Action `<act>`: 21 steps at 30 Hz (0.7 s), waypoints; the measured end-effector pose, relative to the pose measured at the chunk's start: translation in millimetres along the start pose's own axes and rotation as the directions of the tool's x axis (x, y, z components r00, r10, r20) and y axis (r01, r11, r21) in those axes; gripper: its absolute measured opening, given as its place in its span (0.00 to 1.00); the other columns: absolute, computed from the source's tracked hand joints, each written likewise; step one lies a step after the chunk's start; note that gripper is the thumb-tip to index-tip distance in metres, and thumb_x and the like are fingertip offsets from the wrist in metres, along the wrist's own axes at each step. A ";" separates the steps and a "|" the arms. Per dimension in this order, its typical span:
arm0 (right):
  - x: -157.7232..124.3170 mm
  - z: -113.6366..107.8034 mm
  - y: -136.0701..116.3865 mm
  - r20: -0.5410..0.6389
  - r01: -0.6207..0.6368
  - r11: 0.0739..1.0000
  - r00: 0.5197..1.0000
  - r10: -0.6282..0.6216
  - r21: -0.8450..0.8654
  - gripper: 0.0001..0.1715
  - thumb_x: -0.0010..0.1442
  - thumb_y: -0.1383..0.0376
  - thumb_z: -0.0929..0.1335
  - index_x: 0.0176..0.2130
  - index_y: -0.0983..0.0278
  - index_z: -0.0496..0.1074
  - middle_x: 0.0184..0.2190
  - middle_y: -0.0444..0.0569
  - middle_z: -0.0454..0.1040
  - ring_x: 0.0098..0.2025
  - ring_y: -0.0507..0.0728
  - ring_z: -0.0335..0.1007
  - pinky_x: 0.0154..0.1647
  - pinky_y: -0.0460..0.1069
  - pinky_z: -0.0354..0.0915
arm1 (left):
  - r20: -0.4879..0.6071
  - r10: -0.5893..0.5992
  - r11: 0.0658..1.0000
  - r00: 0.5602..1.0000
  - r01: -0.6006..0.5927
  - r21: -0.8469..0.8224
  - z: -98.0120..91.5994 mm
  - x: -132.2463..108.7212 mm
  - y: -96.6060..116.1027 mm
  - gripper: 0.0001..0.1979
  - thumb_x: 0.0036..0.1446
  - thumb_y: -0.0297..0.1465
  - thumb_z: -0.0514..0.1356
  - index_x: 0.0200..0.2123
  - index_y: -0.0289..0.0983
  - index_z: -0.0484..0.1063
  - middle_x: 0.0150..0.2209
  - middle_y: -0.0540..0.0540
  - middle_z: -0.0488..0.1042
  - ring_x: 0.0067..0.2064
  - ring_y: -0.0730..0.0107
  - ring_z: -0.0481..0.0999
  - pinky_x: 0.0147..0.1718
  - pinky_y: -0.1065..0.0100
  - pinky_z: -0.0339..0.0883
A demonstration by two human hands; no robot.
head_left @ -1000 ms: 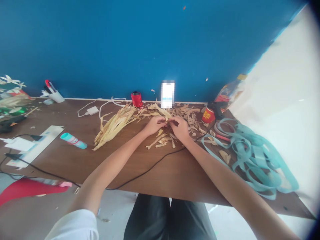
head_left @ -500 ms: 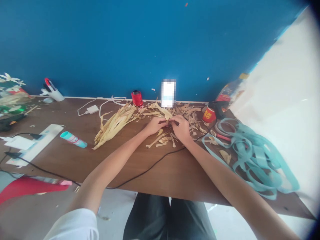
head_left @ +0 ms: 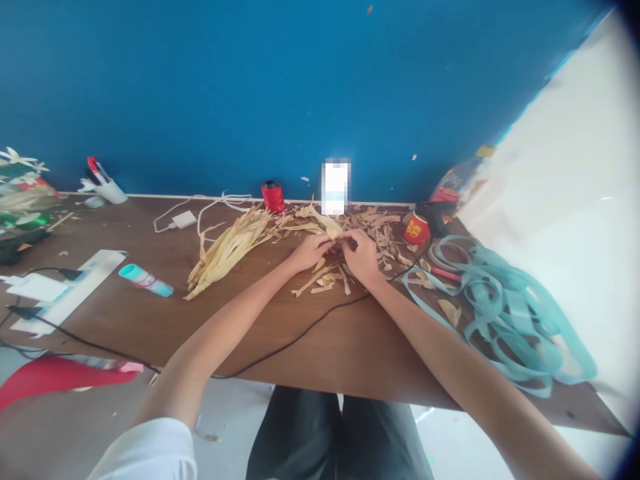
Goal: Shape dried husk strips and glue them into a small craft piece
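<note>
My left hand [head_left: 309,251] and my right hand [head_left: 361,254] meet over the middle of a brown table [head_left: 165,313]. Both have their fingers pinched together on a small piece of dried husk [head_left: 339,243] held between them. Loose husk scraps [head_left: 327,280] lie just below the hands. A long bundle of pale dried husk strips [head_left: 227,250] stretches out to the left of my left hand. More broken husk bits [head_left: 383,230] are scattered behind my right hand.
A black cable [head_left: 280,347] crosses the table under my arms. Teal strapping loops [head_left: 505,313] pile up at the right. A red cup [head_left: 416,229], a red spool [head_left: 273,197], a teal tube [head_left: 146,280], a white charger [head_left: 184,220] and a pen cup [head_left: 111,190] stand around.
Both hands stay in the same spot, with only small finger movements on the husk piece. Nothing else has moved.
</note>
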State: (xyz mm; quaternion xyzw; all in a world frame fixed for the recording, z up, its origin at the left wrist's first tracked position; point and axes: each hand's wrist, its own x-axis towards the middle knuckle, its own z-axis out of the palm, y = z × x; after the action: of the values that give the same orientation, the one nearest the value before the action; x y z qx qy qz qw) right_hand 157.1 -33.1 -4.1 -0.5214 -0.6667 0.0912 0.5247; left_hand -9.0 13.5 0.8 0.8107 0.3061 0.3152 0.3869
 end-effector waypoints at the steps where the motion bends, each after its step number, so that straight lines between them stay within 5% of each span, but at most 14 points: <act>1: -0.2 0.3 0.1 -0.005 -0.006 1.000 1.000 0.006 0.001 0.12 0.54 0.73 0.62 0.34 0.63 0.73 0.34 0.49 0.74 0.37 0.57 0.70 0.41 0.52 0.65 | -0.002 -0.009 0.999 1.000 0.009 -0.032 0.1 0.3 -1.0 0.14 0.60 0.36 0.53 0.38 0.34 0.75 0.34 0.43 0.78 0.37 0.65 0.76 0.40 0.65 0.69; 13: 0.1 0.4 -0.5 0.016 -0.052 0.998 0.999 0.052 0.025 0.13 0.51 0.71 0.62 0.37 0.63 0.71 0.33 0.49 0.74 0.34 0.57 0.69 0.39 0.52 0.65 | -0.047 -0.076 0.957 0.996 0.059 -0.285 1.9 4.5 -12.2 0.14 0.54 0.37 0.60 0.38 0.31 0.72 0.34 0.44 0.76 0.35 0.67 0.76 0.36 0.67 0.68; 21: -0.1 -1.1 -5.7 -0.010 -0.047 0.999 0.999 0.048 0.024 0.09 0.56 0.67 0.63 0.37 0.63 0.70 0.33 0.49 0.74 0.34 0.57 0.69 0.38 0.51 0.65 | -0.022 -0.100 0.956 0.995 0.090 -0.279 1.6 3.8 -10.9 0.14 0.55 0.35 0.60 0.41 0.31 0.73 0.34 0.44 0.76 0.34 0.68 0.76 0.35 0.68 0.68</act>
State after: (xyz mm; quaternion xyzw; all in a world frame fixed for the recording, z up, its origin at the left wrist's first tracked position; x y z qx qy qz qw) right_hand 154.6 -36.1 0.1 -0.5313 -0.6503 0.1090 0.5320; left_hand -8.3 21.3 -7.9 0.7270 0.3042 0.3504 0.5061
